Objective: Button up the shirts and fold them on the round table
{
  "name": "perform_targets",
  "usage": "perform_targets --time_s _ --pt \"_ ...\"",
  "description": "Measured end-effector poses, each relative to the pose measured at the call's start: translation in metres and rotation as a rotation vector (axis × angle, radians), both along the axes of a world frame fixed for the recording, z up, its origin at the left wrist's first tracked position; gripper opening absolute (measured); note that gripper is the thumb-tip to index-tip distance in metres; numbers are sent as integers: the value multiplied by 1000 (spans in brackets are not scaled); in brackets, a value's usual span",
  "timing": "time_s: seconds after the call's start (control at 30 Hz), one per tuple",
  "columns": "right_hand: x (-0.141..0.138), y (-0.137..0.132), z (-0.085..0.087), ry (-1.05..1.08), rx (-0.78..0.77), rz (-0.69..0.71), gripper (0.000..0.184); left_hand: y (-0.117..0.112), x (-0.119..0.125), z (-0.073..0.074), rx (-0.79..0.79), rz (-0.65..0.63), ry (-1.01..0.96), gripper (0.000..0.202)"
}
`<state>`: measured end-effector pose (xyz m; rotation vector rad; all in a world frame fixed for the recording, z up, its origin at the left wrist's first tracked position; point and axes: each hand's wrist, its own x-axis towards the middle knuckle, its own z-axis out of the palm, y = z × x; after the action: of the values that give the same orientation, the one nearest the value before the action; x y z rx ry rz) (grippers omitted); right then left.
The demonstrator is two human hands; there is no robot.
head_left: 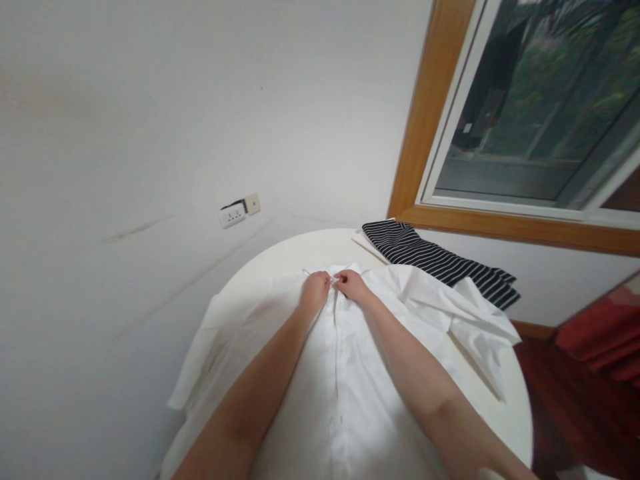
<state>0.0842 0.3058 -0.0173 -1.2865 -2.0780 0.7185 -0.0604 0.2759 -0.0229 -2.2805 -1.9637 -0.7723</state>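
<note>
A white button-up shirt (370, 373) lies spread front side up on a round white table (295, 248), its sleeves out to both sides and its collar at the far end. My left hand (316, 291) and my right hand (351, 285) meet at the top of the front placket, just below the collar. Both have their fingers pinched on the shirt's edges there. Any button between the fingertips is too small to make out. Below my hands the placket runs toward me, with a narrow gap between its edges near the top.
A folded black-and-white striped garment (430, 253) lies at the table's back right, partly past the edge. A wall with a power socket (233, 215) stands behind the table. At the right are a wood-framed window (500, 223) and a red cloth (607, 327) above dark flooring.
</note>
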Motion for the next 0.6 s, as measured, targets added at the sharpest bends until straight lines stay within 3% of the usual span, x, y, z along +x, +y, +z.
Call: perform_targets --time_s 0.27,0.4,0.6 --pt "6 2 -2 93 -97 123 28 7 -8 -6 -43 -14 -164 18" --pt "0 6 -7 78 -52 30 26 7 -10 -5 -131 17 -268 19" --pt "-10 -1 -10 -49 113 -130 21 5 -7 3 -153 73 -208 26"
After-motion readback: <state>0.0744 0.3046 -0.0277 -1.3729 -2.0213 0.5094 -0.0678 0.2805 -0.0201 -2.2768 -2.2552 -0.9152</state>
